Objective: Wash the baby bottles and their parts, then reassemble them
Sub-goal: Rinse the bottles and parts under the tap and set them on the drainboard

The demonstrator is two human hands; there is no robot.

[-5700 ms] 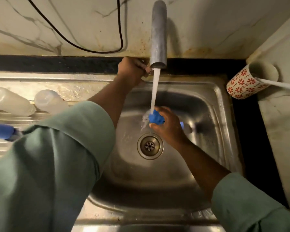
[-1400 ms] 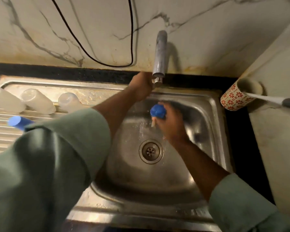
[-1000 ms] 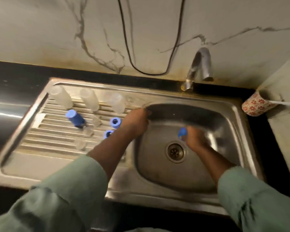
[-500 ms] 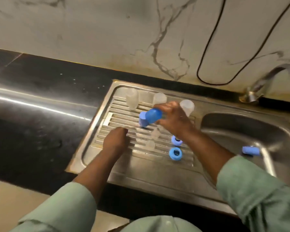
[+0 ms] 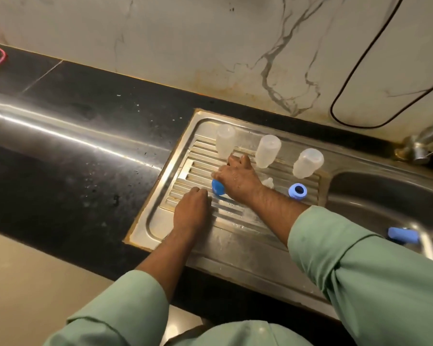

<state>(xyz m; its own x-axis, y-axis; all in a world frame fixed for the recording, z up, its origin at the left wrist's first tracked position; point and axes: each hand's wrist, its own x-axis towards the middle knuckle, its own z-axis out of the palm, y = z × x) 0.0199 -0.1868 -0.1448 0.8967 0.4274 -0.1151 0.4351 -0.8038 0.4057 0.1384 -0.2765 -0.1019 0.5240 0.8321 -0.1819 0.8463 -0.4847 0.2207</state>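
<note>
Dim, warm indoor light. A long streak of glare runs across the glossy black stone table left of the hands; the picture is soft throughout, with lines bowing near the edges.

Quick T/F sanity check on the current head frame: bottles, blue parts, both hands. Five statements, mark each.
1. Three clear bottles stand on the drainboard. True.
2. The right hand is on a blue cap. True.
3. A blue ring lies in the sink basin. False: it lies on the drainboard, below the rightmost bottle.
4. The left hand holds a bottle. False: it rests on the drainboard ribs, holding nothing visible.
5. A blue part lies at the basin's near edge. True.
</note>
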